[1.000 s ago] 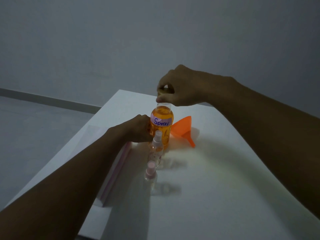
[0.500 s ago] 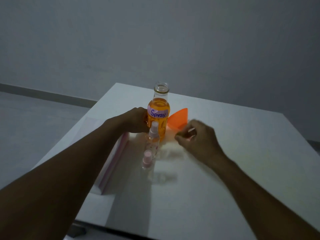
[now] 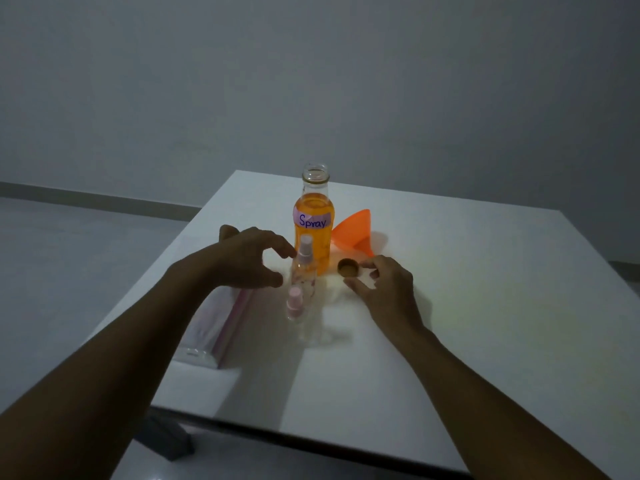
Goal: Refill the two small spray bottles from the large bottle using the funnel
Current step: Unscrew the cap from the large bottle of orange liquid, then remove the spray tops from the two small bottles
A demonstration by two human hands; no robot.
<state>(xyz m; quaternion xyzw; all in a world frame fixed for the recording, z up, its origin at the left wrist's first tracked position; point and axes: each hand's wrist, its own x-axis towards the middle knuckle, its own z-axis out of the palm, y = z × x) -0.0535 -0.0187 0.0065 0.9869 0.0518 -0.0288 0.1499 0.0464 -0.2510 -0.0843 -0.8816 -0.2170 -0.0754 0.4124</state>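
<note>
Head view, uncapped large bottle (image 3: 314, 220), cap (image 3: 348, 266) beside right hand (image 3: 384, 289)

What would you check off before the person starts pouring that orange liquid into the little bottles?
1. Large bottle uncapped: ok. Its mouth is open and the cap lies on the table.
2. Large bottle standing upright: ok.
3. Small spray bottles opened: not ok. The far spray bottle and the near spray bottle both have their pink spray tops on.
4. Funnel seated in a small bottle: not ok. It lies on its side behind the large bottle.
5. Hands free: ok. The left hand is open beside the far spray bottle; the right hand is open by the cap, holding nothing.
6. How empty the small bottles are: cannot tell.
</note>
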